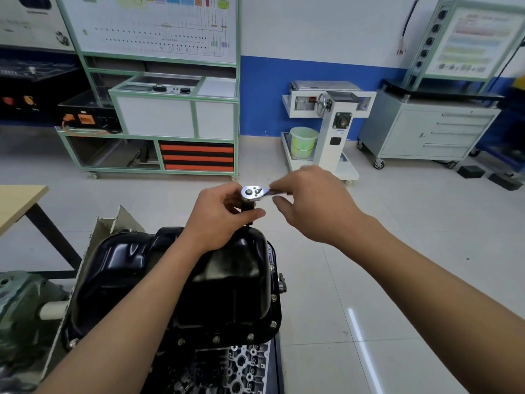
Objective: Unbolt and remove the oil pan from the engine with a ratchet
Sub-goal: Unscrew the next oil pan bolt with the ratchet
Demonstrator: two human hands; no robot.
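Presently catalogued, left to right.

Item 1: oil pan. Black pressed metal, glossy, seated on the engine at lower centre. Flange bolts were in place along its near and right edges. Judged stiff but thin-walled, moderately heavy and probably oily, so slippery. Once unbolted it would be best taken by the flange at two opposite sides, not by the smooth domed sump.

Item 2: left hand. Fingers and thumb were curled round the dark extension just under the ratchet head, above the pan's far end.

Item 3: ratchet. Chrome head faced up, with the handle running rightward.

Item 4: right hand. Fingertips and thumb lightly pinched the handle close to the head.

Relation: the pan lay below both hands and nearer the wearer, and no finger touched it. Whether the extension's tip had reached a far-edge bolt could not be told, as the left hand hid it.
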